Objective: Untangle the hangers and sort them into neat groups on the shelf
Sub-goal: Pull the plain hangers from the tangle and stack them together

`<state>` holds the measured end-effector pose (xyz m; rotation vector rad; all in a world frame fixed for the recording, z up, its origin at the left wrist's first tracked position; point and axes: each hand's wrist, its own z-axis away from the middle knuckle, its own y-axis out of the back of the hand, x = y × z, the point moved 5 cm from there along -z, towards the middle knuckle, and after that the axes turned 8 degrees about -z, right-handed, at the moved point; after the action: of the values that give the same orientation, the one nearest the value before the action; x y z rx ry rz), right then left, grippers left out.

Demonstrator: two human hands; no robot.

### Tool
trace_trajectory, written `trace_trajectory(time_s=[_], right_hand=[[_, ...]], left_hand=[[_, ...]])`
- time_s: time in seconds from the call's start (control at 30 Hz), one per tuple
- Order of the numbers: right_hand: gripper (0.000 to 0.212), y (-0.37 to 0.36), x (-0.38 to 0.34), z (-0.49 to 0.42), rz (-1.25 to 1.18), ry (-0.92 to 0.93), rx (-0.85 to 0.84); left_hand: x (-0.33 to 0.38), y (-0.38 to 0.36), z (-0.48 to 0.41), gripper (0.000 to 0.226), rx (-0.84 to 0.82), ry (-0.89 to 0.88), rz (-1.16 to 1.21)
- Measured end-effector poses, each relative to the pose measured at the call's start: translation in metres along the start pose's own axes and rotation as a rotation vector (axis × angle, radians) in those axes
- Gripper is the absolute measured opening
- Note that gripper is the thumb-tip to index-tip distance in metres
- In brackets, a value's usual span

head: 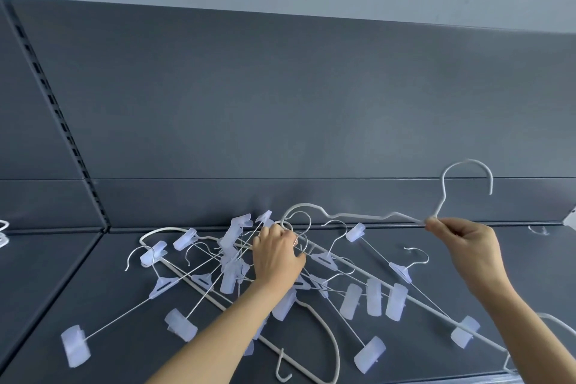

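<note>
Here, a thin white hanger [358, 216] hung above tangled wire clip hangers [350, 301] with frosted plastic clips
Right hand [467, 241] pinched its neck; left hand [277, 254] fingers curled into the tangle near the shelf's [93, 290] back edge

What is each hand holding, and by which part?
The right hand pinches a white hanger at its neck, below the hook. The left hand grips clip hangers in the pile by their wire hooks.

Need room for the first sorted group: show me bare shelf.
Bare shelf lies left of the tangled hangers and far right, beyond the right hand gripping the white hanger. The tangle crowds the centre around the left hand.
</note>
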<state>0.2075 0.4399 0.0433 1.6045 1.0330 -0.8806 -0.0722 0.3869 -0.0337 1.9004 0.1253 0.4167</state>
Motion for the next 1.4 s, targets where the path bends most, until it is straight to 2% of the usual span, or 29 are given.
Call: trace_trajectory(time_s=[0.67,0.8,1.03,1.17,1.27,1.4], right_hand=[[0.021,-0.025,0.001,-0.003,-0.029,-0.064,-0.028],[0.021,-0.021,0.004,-0.009,-0.037,-0.095,0.013],[0.02,-0.036,0.001,-0.006,-0.061,-0.067,-0.088],[0.019,-0.029,-0.003,-0.007,-0.087,-0.062,-0.086],[0.022,-0.024,0.002,-0.011,-0.152,-0.155,-0.132],[0.028,-0.032,0.016,-0.014,-0.097,-0.249,-0.191]], left_hand=[[-0.005,0.013,0.006,0.007,0.118,-0.032,0.14],[-0.007,0.014,0.009,0.019,0.159,-0.073,0.128],[-0.016,0.011,0.012,0.021,0.175,-0.099,0.143],[-0.018,0.012,0.012,0.023,0.188,-0.11,0.119],[-0.019,0.013,0.01,0.021,0.2,-0.109,0.118],[-0.017,0.013,0.01,0.02,0.218,-0.106,0.175]])
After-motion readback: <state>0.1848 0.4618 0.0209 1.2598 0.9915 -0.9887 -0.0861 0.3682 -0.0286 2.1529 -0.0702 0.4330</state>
